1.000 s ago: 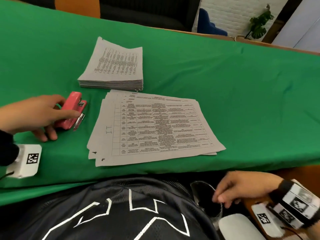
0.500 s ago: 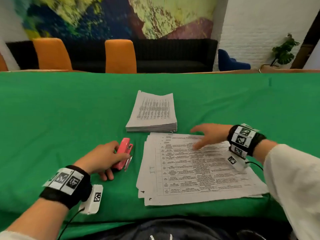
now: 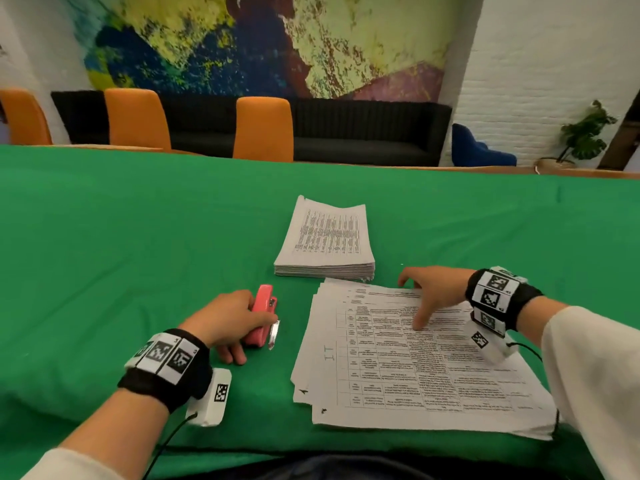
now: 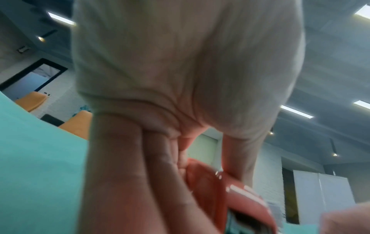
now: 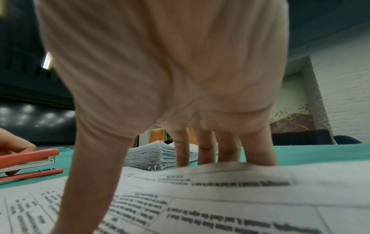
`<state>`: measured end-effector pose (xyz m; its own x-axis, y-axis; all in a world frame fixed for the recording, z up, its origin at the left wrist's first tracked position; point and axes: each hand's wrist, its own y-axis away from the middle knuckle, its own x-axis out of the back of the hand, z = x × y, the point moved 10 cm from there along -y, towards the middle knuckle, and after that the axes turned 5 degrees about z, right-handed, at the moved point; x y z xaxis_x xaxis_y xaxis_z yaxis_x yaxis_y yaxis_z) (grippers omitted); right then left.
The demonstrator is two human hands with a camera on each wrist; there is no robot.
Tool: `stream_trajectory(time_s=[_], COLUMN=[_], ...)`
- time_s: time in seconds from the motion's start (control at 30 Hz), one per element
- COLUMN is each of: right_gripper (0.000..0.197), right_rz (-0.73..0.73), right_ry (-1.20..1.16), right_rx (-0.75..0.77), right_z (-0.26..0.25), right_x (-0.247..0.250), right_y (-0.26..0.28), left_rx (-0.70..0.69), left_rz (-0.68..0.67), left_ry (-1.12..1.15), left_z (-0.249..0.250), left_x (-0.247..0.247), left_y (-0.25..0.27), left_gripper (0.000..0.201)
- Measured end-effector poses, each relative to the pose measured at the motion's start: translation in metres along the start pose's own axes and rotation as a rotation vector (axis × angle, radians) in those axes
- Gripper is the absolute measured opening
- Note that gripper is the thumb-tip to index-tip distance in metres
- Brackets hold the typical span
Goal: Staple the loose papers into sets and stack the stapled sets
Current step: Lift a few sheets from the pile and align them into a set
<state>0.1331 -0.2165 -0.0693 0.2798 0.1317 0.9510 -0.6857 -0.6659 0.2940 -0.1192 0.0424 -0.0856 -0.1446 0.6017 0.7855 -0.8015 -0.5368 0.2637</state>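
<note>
A pink stapler (image 3: 264, 315) lies on the green cloth left of the papers, and my left hand (image 3: 253, 334) grips it, fingers curled round its body (image 4: 230, 197). A fanned pile of loose printed sheets (image 3: 415, 372) lies in front of me. My right hand (image 3: 411, 303) is spread on its far end: the thumb presses on the top sheet, and the straight fingers (image 5: 204, 150) stand at the far edge, which bows up slightly (image 5: 230, 167). Just beyond it sits a thick squared stack of papers (image 3: 329, 240).
The green cloth (image 3: 138, 244) covers the whole table, with wide bare room to the left and right of the papers. Orange chairs (image 3: 263, 129) stand behind the far edge, before a black sofa (image 3: 363, 133). The loose pile reaches the near table edge.
My right hand came up from below the table edge and settled on the far end of the loose pile. The view tilted up. My left hand stayed on the stapler.
</note>
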Motion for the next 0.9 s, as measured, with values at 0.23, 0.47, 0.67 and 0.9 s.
stream_trajectory(time_s=[0.23,0.47,0.67,0.9], right_gripper=[0.034,0.030,0.034,0.021], right_rz=[0.025,0.206,0.567,0.935], right_ry=[-0.122,-0.802,-1.439,-1.530], right_rx=[0.060,0.254,0.423,0.475], right_z=[0.004,0.006,-0.013,-0.040], right_x=[0.010,0.078,0.111,0.142], right_y=[0.006,0.070,0.110,0.128], left_rx=[0.105,-0.312,-0.488,-0.681], left_rz=[0.179,0.261,0.183,0.654], left_ry=[-0.311,0.568,1.122,1.025], left_z=[-0.024,0.025,0.095,0.174], left_x=[0.050,0.065,0.051,0.116], left_y=[-0.004,0.017,0.032,0.063], left_gripper=[0.056,0.111,0.084,0.025])
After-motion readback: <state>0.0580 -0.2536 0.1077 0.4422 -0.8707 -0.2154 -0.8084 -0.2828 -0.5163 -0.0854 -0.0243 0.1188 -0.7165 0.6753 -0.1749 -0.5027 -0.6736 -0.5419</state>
